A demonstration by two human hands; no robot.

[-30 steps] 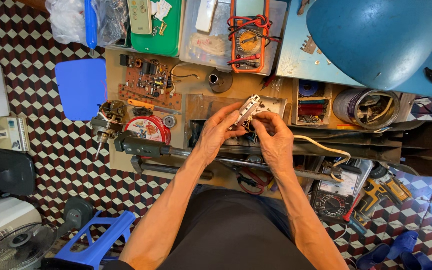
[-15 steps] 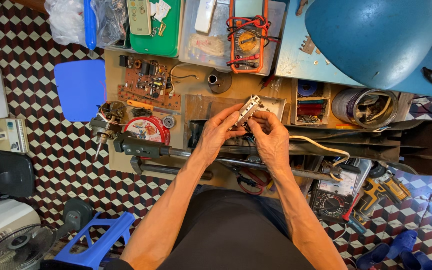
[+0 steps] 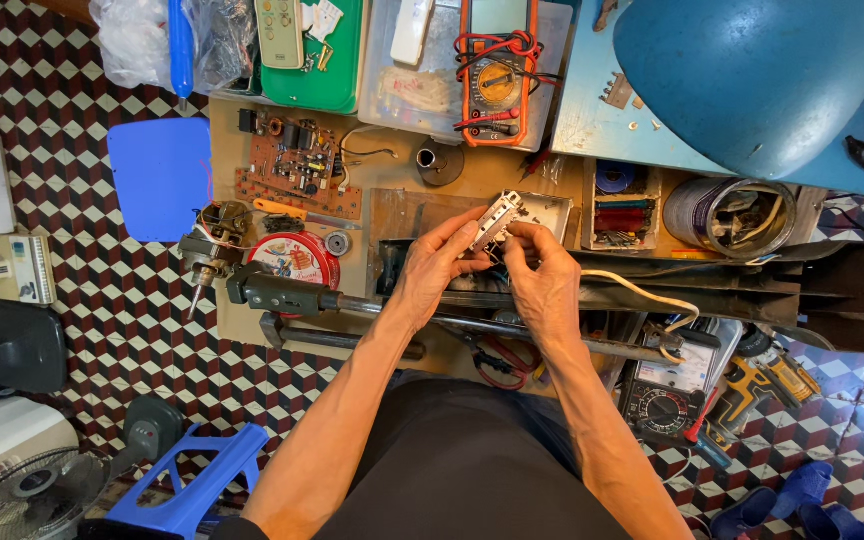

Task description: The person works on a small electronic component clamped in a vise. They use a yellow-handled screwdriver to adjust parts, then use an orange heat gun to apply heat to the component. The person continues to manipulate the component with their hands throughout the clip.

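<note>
Above the workbench point(image 3: 392, 190), both hands' grips pinch the small grey switch part point(image 3: 495, 221) between them.

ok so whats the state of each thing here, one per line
left hand: closed on the small metal part
right hand: fingertips pinching the part's lower end
small metal part: held up off the bench, tilted
orange multimeter: lying flat, leads coiled on top
circuit board: lying flat, components up
red round tin: lid on
grey can: open, stuffed with bits
blue stool: upright on the floor
</note>
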